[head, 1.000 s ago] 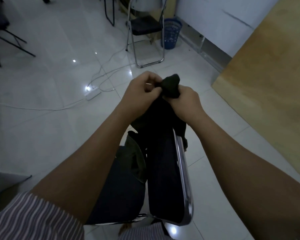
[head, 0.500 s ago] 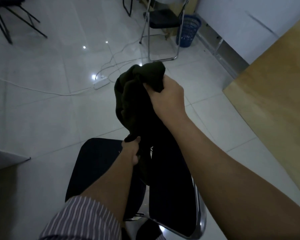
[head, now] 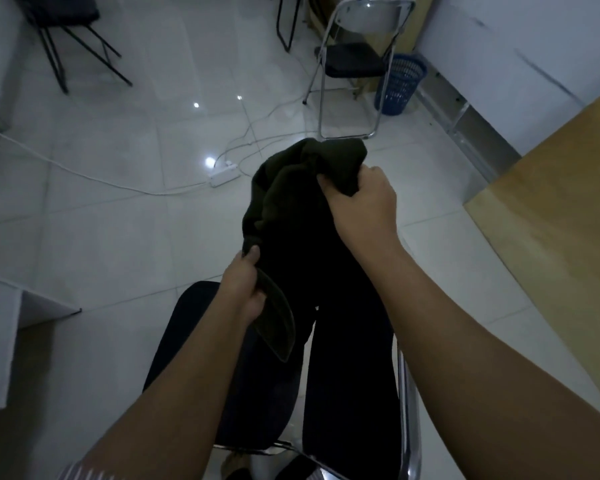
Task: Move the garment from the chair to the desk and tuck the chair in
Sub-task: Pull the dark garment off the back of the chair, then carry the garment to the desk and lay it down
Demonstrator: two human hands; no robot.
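Striped sleeve [head: 84, 471], bare forearms

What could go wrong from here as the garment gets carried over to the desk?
The dark garment is bunched, with a loose strip hanging below the left hand; it might snag on the chair frame. The white cable and power strip on the floor could trip a step.

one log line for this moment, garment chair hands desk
garment: lifted above chair | left hand: gripping lower fold | right hand: gripping top | desk: to the right, bare
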